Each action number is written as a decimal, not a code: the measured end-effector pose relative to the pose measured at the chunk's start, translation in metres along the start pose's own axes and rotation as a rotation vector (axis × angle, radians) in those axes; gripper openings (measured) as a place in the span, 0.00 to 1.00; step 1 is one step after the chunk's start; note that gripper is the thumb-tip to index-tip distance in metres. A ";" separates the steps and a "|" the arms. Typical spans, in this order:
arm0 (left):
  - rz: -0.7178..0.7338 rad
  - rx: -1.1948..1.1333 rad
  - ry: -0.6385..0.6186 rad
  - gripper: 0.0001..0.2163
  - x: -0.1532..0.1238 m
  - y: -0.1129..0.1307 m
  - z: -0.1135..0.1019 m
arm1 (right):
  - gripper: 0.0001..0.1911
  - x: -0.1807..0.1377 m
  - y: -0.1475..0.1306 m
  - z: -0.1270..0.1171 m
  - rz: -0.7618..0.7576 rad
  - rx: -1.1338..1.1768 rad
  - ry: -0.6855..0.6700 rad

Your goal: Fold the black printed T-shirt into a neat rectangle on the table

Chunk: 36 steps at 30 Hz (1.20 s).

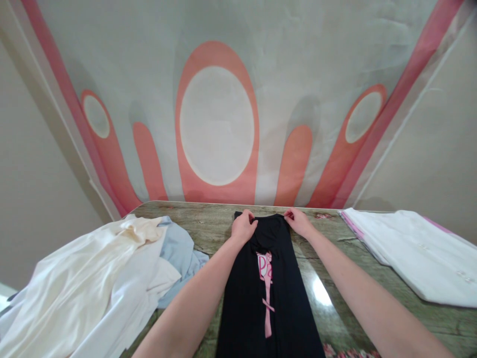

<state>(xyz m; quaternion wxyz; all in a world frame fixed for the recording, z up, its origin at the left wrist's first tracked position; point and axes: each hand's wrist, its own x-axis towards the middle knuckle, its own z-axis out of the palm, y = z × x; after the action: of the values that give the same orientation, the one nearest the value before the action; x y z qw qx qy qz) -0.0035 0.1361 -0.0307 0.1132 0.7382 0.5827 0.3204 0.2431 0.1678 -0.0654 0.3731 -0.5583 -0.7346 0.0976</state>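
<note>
A black shirt [238, 313] lies lengthwise on the table in front of me, its sides turned inward. Down its middle a strip of pink print with letters shows between the black edges. My left hand [244, 227] is closed at the upper left part of the shirt, near the neckline, fingers pinching the fabric. At the upper right corner, my right hand [297, 221] pinches the cloth between thumb and fingers. The neckline runs between the two hands. The shirt's lower end is cut off by the frame.
A loose heap of cream and white clothes [85, 278] covers the left side of the table [208, 211], with a light blue garment [179, 253] beside it. Flat white folded clothes [413, 253] lie at the right. Behind the table rises a wall with a pink-patterned hanging [216, 194].
</note>
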 end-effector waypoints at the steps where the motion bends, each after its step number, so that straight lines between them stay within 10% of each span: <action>1: -0.013 -0.021 0.008 0.07 0.000 0.000 0.000 | 0.06 0.000 0.001 0.001 0.005 0.000 0.006; 24: 0.105 0.275 0.009 0.09 -0.011 0.022 -0.014 | 0.08 0.002 0.001 -0.004 0.055 0.008 -0.013; 30: 0.436 0.182 -0.319 0.14 -0.029 0.050 -0.007 | 0.07 -0.002 -0.010 -0.010 0.032 -0.056 0.004; 36: 0.420 0.169 -0.475 0.28 -0.045 0.053 0.004 | 0.12 -0.008 -0.035 -0.009 -0.087 -0.161 0.031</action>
<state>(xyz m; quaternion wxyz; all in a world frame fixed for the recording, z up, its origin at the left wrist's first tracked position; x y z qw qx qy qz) 0.0356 0.0797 -0.0204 0.1159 0.9032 0.3993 0.1061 0.2241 0.1462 -0.0427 0.3422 -0.5555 -0.7578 0.0130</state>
